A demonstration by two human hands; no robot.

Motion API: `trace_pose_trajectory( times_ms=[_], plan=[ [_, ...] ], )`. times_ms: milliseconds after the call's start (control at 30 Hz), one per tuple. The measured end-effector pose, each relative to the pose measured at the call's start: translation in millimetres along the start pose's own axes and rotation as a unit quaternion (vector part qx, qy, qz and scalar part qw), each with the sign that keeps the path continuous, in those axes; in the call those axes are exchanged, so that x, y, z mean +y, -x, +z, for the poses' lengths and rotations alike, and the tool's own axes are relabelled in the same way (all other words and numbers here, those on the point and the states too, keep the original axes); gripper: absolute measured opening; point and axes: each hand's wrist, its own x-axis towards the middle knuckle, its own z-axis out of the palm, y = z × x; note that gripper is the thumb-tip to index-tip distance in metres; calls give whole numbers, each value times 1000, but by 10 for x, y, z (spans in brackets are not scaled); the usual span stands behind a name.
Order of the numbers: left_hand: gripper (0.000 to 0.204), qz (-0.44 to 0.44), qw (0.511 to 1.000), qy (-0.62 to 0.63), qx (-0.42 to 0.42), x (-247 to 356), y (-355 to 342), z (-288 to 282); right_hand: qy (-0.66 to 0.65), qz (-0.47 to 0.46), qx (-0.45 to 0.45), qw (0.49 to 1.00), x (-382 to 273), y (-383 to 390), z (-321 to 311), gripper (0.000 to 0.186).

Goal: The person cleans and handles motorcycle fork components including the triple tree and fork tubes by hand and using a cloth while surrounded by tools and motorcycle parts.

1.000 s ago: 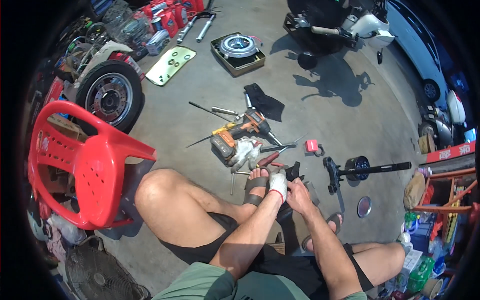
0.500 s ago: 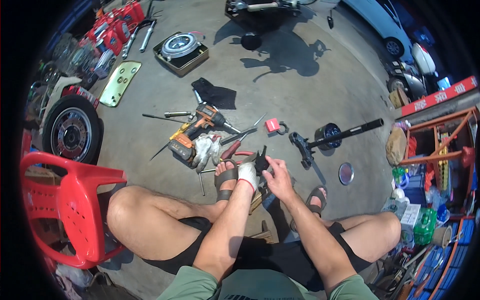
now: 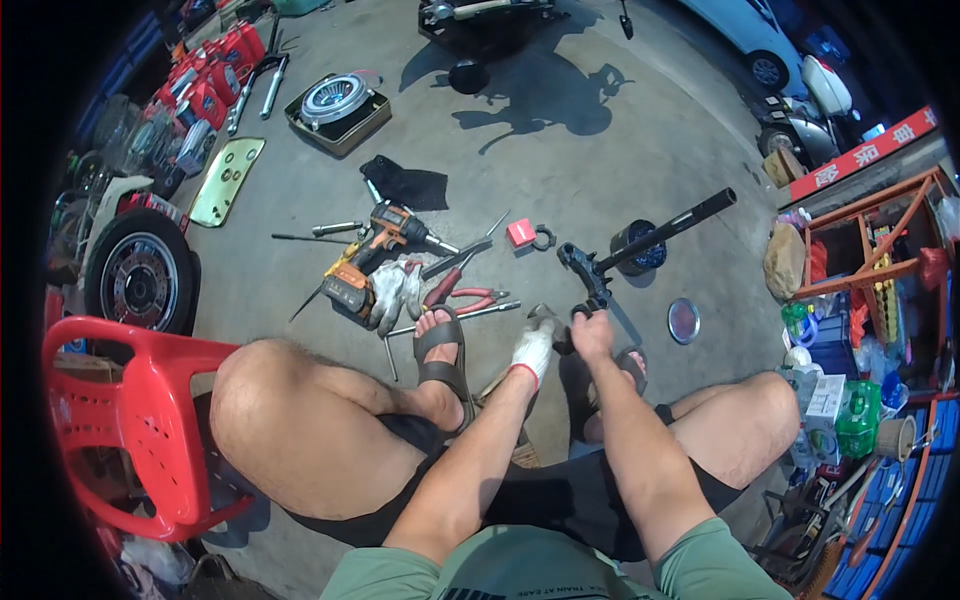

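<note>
My left hand, in a white glove with grey fingers, is closed beside a small black part. My bare right hand is curled round the part's other side. Fingers cover most of the part, so its exact kind does not show. Just beyond my right hand lies a black steering stem with its clamp, the clamp end nearest my fingers. Pliers with red handles and a long socket bar lie left of my gloved hand.
An orange cordless drill, a loose glove and a small red box are on the floor ahead. A round dish lies right. A red plastic chair and a wheel stand left; an orange rack stands right.
Both hands have shifted right with the black part, which has turned and is more covered by fingers. My right hand has come close to the stem's clamp. The view has tilted slightly.
</note>
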Motion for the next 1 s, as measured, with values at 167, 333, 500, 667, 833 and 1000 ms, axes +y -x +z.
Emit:
trace_pose_trajectory(
  times_ms=[167,333,500,667,833,1000],
  plan=[
    [40,97,987,-109,61,55,-109,200,54,45,49,996,334,-261,-173,38],
    [47,101,978,-129,130,322,-436,-17,185,79,-20,979,426,-276,-239,32],
    [50,149,893,-353,235,716,-887,25,178,47,61,981,735,-336,-214,35],
    [66,233,801,-499,236,1161,-1224,96,79,-61,168,981,733,-395,-246,34],
    [59,269,765,-560,172,1215,-1628,-63,-31,-176,117,977,272,-403,-49,33],
    [62,208,795,-563,86,1208,-1673,-293,-233,-215,-57,947,-172,-408,204,13]
  ],
)
